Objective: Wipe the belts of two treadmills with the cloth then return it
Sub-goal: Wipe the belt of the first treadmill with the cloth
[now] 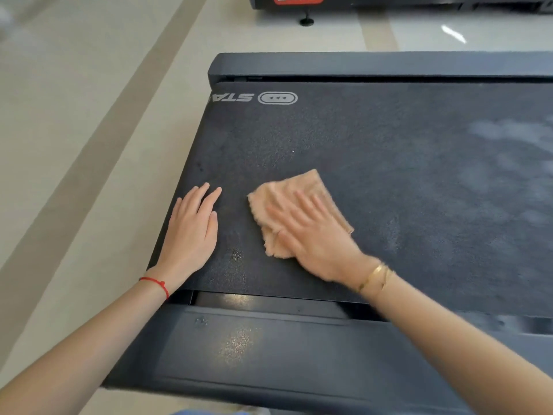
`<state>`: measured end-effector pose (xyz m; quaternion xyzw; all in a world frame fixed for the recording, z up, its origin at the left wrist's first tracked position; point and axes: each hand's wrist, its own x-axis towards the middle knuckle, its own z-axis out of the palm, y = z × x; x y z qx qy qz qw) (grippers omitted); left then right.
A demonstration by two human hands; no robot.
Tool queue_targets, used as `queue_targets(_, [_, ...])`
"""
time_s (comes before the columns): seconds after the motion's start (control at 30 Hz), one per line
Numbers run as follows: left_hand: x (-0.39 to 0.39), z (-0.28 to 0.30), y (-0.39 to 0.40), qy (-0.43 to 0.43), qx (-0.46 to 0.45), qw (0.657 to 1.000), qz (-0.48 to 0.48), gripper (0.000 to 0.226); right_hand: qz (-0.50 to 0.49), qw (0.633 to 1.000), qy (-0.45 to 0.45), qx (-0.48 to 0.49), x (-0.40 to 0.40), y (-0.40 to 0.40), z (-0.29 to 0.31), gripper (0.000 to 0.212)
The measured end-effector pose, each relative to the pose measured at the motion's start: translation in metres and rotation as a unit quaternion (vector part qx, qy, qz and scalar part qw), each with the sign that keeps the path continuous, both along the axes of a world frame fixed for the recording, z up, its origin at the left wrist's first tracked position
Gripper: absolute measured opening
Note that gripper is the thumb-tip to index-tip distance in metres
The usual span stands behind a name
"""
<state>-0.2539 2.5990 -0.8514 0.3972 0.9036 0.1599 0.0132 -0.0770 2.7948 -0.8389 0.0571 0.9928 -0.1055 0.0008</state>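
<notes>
A dark, grainy treadmill belt (389, 163) fills the middle of the view, with a white logo near its far left corner. A folded peach cloth (314, 182) lies on the belt's near left part. My right hand (311, 235) presses flat on the cloth with straight, spread fingers and looks blurred. My left hand (191, 229) rests flat on the belt near its left edge, a hand's width from the cloth, holding nothing. Pale smeared patches show on the belt at the right.
The treadmill's dark side rails run along the near (269, 348) and far (359, 64) edges of the belt. Beige floor (74, 145) lies to the left. A second treadmill (299, 1) with a red label stands at the top.
</notes>
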Motion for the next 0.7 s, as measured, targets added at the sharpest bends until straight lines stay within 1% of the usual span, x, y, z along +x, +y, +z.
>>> queue_targets(0.07, [0.0, 0.002, -0.022, 0.007, -0.001, 1.0, 0.026, 0.047, 0.098, 0.995, -0.004, -0.009, -0.002, -0.045, -0.003, 0.054])
queue_targets(0.1, [-0.001, 0.003, -0.032, 0.005, 0.001, 0.999, 0.043, 0.046, 0.13, 0.991, -0.008, -0.011, -0.003, -0.06, -0.005, 0.054])
queue_targets(0.17, [0.0, 0.006, -0.053, -0.004, 0.006, 0.997, 0.072, 0.045, 0.161, 0.987, -0.012, -0.017, -0.01, -0.069, -0.008, 0.055])
queue_targets(0.23, [0.006, 0.008, -0.07, -0.016, 0.01, 0.996, 0.086, 0.044, 0.163, 0.986, -0.015, -0.01, -0.03, -0.061, -0.007, 0.058])
queue_targets(0.37, [0.025, 0.007, -0.089, -0.047, 0.031, 0.991, 0.118, 0.044, 0.083, 0.996, -0.02, 0.011, -0.097, -0.046, 0.0, 0.057])
queue_targets(0.43, [0.03, 0.006, -0.09, -0.052, 0.044, 0.988, 0.142, 0.043, 0.069, 0.997, -0.024, 0.011, -0.113, -0.051, 0.001, 0.055])
queue_targets(0.5, [0.032, 0.005, -0.088, -0.054, 0.054, 0.983, 0.164, 0.041, 0.101, 0.995, -0.022, 0.004, -0.105, -0.062, -0.001, 0.055])
queue_targets(0.63, [0.03, 0.004, -0.087, -0.063, 0.056, 0.979, 0.183, 0.042, 0.224, 0.974, -0.022, -0.007, -0.054, -0.088, -0.006, 0.056])
queue_targets(0.7, [0.032, 0.005, -0.088, -0.063, 0.054, 0.979, 0.186, 0.043, 0.24, 0.97, -0.027, -0.016, -0.05, -0.084, -0.006, 0.057])
